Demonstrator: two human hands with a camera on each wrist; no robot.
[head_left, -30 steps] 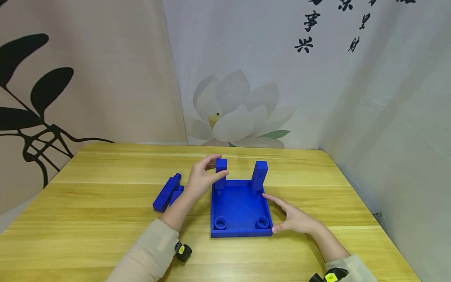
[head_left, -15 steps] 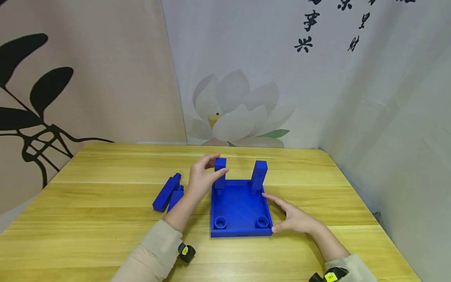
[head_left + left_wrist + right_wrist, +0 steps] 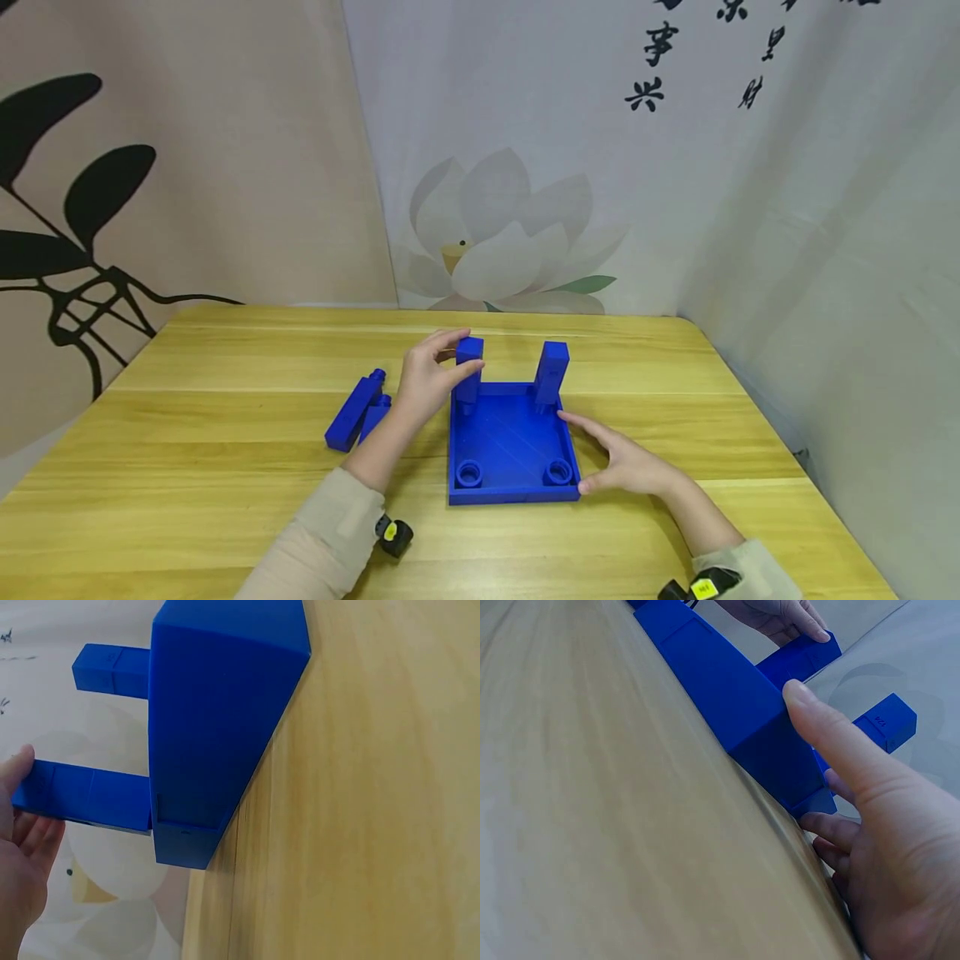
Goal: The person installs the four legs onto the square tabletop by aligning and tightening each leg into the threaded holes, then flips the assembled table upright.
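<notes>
blue post (image 3: 468, 389) at the far-left corner of the tray (image 3: 517, 497), pinched by the left hand (image 3: 427, 381), could tilt if the right hand (image 3: 624, 463), spread against the right side, allows sliding.

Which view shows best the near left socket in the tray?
The head view: it looks down into the tray, so the near left socket shows clearly. In both wrist views, the tray's walls hide it.

Left hand (image 3: 427, 379) pinches above the far-left corner of the blue tray (image 3: 514, 497); right hand (image 3: 627, 467), spread wide, touches its right side.
</notes>
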